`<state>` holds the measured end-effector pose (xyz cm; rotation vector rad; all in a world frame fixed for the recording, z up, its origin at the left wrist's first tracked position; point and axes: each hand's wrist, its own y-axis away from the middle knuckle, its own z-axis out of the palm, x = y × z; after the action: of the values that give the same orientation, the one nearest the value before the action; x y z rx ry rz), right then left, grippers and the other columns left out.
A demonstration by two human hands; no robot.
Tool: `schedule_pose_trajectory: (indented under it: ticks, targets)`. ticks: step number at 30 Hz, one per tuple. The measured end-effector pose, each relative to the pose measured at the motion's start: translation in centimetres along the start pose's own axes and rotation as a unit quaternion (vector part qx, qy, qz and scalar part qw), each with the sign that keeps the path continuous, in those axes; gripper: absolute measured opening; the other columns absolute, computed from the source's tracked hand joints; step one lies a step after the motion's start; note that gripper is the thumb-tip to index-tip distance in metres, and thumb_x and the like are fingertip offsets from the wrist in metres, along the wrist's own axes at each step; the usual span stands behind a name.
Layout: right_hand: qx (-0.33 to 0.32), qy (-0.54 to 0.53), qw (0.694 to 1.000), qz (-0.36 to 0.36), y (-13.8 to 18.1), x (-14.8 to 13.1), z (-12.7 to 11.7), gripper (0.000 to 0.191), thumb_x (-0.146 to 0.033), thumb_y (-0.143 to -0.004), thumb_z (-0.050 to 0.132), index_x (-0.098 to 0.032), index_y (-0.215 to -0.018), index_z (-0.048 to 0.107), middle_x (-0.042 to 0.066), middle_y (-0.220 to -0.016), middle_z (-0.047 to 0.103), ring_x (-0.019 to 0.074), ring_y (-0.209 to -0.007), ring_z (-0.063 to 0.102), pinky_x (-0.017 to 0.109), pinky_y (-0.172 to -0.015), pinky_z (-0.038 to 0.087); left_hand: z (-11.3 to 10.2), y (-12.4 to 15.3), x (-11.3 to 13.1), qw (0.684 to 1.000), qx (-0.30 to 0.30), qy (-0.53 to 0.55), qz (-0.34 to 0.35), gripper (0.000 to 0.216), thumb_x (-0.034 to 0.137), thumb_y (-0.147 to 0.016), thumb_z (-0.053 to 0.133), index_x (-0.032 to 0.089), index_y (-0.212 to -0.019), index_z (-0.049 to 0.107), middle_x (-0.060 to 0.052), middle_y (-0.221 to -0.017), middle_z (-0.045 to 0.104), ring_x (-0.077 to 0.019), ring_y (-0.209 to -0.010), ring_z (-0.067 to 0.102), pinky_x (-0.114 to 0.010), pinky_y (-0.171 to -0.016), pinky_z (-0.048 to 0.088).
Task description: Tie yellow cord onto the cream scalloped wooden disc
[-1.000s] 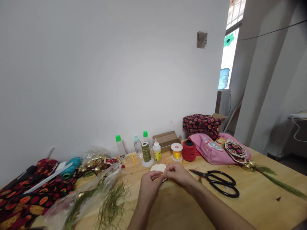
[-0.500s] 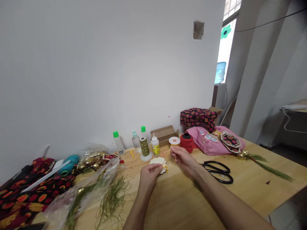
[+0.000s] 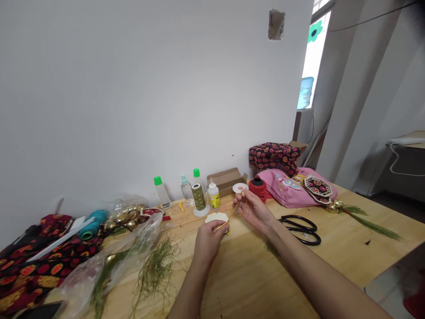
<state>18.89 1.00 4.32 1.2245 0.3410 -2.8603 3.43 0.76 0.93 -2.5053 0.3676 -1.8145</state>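
My left hand (image 3: 211, 235) pinches a pale plaque with a scalloped edge (image 3: 216, 217), held just above the table; part of it is hidden by the fingers. A yellow cord (image 3: 235, 208) runs from the plaque across to my right hand (image 3: 255, 212). There the thumb and forefinger are closed on the cord, a little higher than the plaque. Behind my right hand stands a white-topped spool (image 3: 239, 188), partly covered by the fingers. A yellow-labelled glue bottle (image 3: 214, 197) and a cone of olive thread (image 3: 198, 198) stand just beyond my left hand.
Black-handled scissors (image 3: 302, 229) lie right of my right forearm. A red thread cone (image 3: 258, 188) and a pink bag (image 3: 285, 190) are behind. Loose green threads (image 3: 156, 270), plastic bags with gold bells (image 3: 124, 217) and patterned cloth (image 3: 49, 270) cover the left side.
My right hand has risen slightly, and the yellow cord now stretches between both hands. The plaque has tilted in my left hand. The whole view has shifted a little.
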Motion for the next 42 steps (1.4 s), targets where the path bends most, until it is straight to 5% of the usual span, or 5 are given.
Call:
schedule_pose_trajectory:
  ticks: [8, 15, 22, 26, 42]
  targets:
    - [-0.032, 0.235, 0.971, -0.016, 0.1, 0.6, 0.2, 0.023, -0.036, -0.069, 0.051, -0.018, -0.06, 0.04, -0.007, -0.051, 0.03, 0.005, -0.042, 0.028, 0.018, -0.042, 0.027, -0.7, -0.1, 0.1, 0.979, 0.083, -0.186, 0.023, 0.023, 0.036, -0.062, 0.054, 0.018, -0.068, 0.067, -0.006, -0.063, 0.066, -0.0196, -0.06, 0.055, -0.024, -0.054, 0.034]
    - [-0.093, 0.593, 0.793, -0.109, 0.7, 2.8, -0.4, 0.033, -0.02, -0.061, 0.059, -0.019, -0.093, 0.051, 0.001, -0.084, 0.053, 0.0136, -0.076, 0.047, 0.024, -0.065, 0.035, -0.6, -0.2, -0.4, 0.998, 0.028, -0.004, -0.05, 0.025, 0.033, -0.055, 0.059, 0.01, -0.061, 0.066, -0.003, -0.054, 0.064, -0.0158, -0.05, 0.054, -0.023, -0.05, 0.037]
    - [-0.116, 0.691, 0.708, -0.081, 0.0, 2.7, -1.5, 0.019, -0.029, -0.068, 0.052, -0.014, -0.06, 0.061, 0.0, -0.053, 0.052, 0.0096, -0.051, 0.043, 0.02, -0.047, 0.027, -0.5, -0.2, -0.3, 0.991, -0.02, 0.099, -0.089, 0.028, 0.033, -0.053, 0.063, 0.008, -0.064, 0.066, -0.005, -0.057, 0.064, -0.0129, -0.049, 0.053, -0.021, -0.049, 0.038]
    - [-0.114, 0.676, 0.72, -0.109, -0.2, 3.0, -1.8, 0.016, -0.027, -0.067, 0.053, -0.015, -0.064, 0.063, -0.001, -0.054, 0.051, 0.0085, -0.051, 0.041, 0.019, -0.046, 0.025, -0.5, -0.2, -0.1, 0.992, -0.021, 0.098, -0.083, 0.026, 0.032, -0.052, 0.064, 0.008, -0.062, 0.066, -0.004, -0.056, 0.064, -0.0119, -0.048, 0.053, -0.02, -0.048, 0.037]
    - [-0.047, 0.575, 0.816, 0.035, -0.4, 3.6, -2.5, 0.032, -0.041, -0.06, 0.056, -0.011, -0.068, 0.065, -0.003, -0.047, 0.045, 0.0048, -0.041, 0.03, 0.017, -0.037, 0.021, -0.6, -0.1, -0.5, 0.973, -0.052, 0.198, -0.102, 0.02, 0.024, -0.056, 0.063, 0.008, -0.067, 0.065, -0.002, -0.053, 0.064, -0.0092, -0.046, 0.052, -0.018, -0.047, 0.037]
